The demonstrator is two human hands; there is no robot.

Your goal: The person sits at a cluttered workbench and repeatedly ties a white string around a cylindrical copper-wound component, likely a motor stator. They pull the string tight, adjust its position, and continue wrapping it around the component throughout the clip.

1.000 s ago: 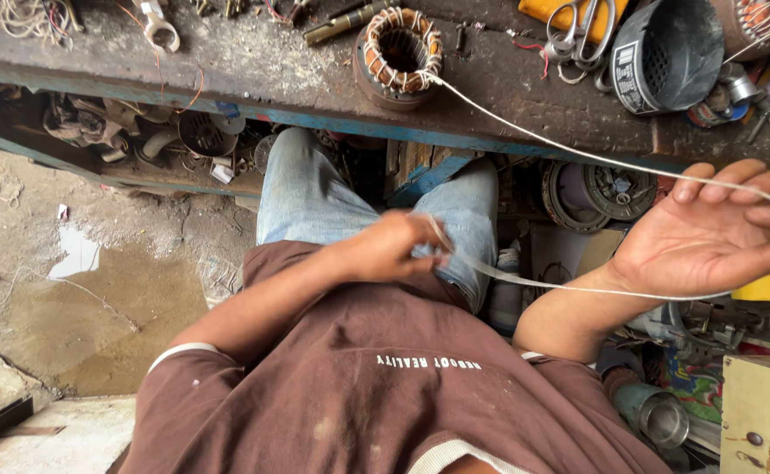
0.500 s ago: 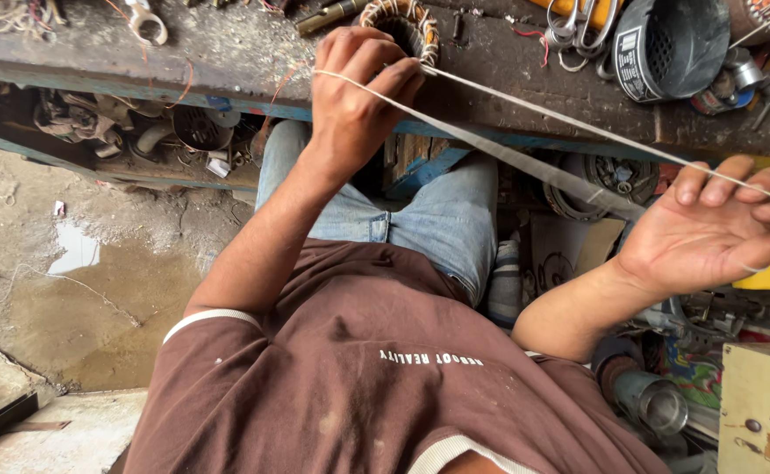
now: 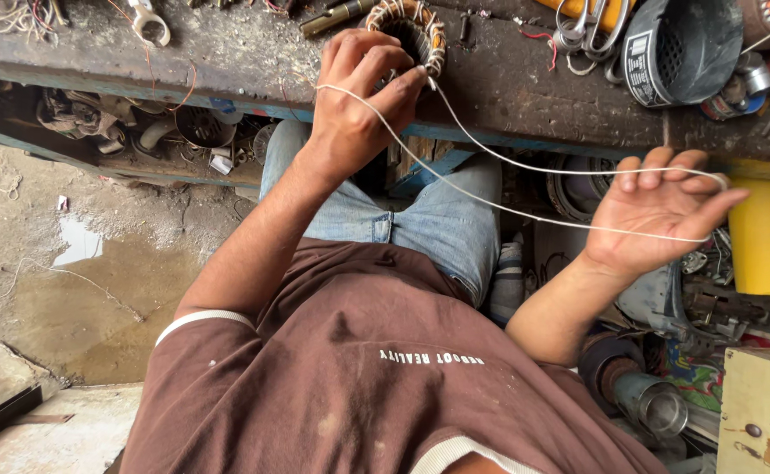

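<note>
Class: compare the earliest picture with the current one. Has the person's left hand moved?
Yes. The left hand went from the lap up to the coil on the bench, pinching the white cord.

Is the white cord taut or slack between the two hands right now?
Taut. The white cord runs in two straight lines from the left hand at the wound coil to the raised right hand, with no sag.

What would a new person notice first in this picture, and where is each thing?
First comes the white cord, stretched in two lines from the left hand at top centre to the open right hand at the right. The left hand pinches it beside a ring-shaped wound coil on the dirty workbench. A yellow container stands at the right edge.
</note>
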